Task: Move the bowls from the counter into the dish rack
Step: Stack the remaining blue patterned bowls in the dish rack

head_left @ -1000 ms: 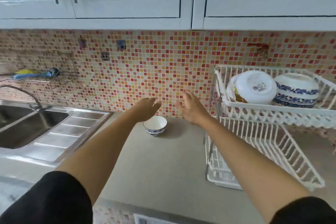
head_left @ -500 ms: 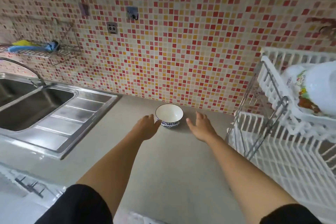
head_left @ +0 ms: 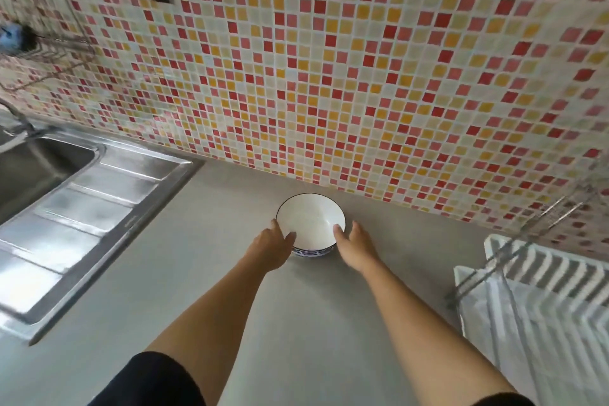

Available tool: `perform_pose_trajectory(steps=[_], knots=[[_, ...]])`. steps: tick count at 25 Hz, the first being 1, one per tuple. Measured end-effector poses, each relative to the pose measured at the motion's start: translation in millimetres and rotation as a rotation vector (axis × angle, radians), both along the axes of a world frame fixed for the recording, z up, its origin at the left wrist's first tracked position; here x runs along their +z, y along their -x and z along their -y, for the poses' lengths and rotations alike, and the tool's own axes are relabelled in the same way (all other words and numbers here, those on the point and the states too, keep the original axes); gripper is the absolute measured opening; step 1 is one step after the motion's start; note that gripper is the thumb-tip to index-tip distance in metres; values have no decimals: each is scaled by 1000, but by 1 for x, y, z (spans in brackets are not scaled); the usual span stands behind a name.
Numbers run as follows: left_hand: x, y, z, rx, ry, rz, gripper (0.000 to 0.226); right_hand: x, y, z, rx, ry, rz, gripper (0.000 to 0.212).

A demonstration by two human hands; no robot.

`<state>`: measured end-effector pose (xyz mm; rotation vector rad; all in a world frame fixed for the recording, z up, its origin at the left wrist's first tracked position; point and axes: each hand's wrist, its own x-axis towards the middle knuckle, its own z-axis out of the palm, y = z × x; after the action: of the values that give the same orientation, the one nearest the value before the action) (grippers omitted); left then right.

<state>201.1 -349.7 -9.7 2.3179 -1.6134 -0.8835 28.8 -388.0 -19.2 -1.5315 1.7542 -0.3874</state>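
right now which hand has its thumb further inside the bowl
The left hand: its thumb hooks over the rim well into the white bowl, while the right hand only has its thumb tip at the rim.

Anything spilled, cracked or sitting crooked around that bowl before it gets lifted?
Nothing stands out. The bowl sits upright on the counter, looks empty and whole, with the left hand and right hand at its rim. The dish rack is blurred, so I can't judge it.
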Motion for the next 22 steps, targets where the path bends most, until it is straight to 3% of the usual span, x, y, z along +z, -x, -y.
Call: perform_pose_trajectory(steps=[3,6,13,17,22], knots=[[-19,6,12,84,-11,-71,66,-23,-10,11,-44,-76,83,51],[-21,10,21,161,-2,-90,55,-28,-18,14,-113,-125,217,38],[1,8,3,276,25,-177,28,3,-15,-12,-82,-148,386,33],[38,5,-39,193,20,-158,33,44,6,-48,43,-113,337,41],[98,9,-121,179,261,-34,28,101,20,-132,128,-40,431,36]])
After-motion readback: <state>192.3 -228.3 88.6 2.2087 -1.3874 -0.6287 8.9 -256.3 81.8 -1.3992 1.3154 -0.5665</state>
